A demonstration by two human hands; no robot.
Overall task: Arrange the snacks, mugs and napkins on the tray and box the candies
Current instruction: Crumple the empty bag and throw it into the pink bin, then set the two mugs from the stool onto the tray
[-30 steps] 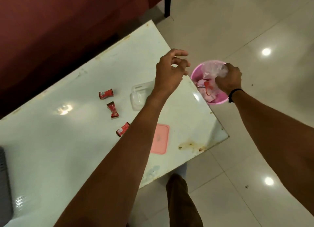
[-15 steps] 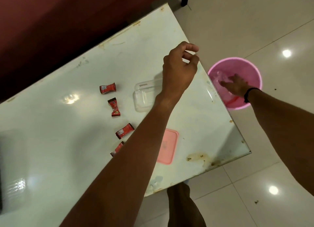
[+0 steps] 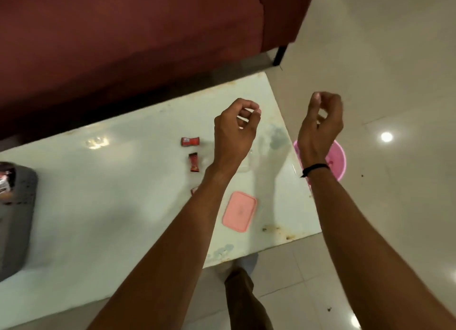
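Left hand (image 3: 235, 129) curls loosely over glossy table (image 3: 98, 206), near flat pink lid (image 3: 239, 211).

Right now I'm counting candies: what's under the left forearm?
A red candy peeks out from under the left forearm; the forearm covers most of it. More may lie hidden there. Two candies lie uncovered.

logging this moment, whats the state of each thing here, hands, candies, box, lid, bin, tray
left hand: raised over the table, fingers curled, nothing seen in it
right hand: raised above the bin, fingers curled, nothing seen in it
candies: wrapped, loose on the table, unboxed
clear box: lidless, mostly hidden by the left wrist
pink lid: off, flat on the table
pink bin: on the floor, open-topped
grey tray: at the table's left edge, packets on it
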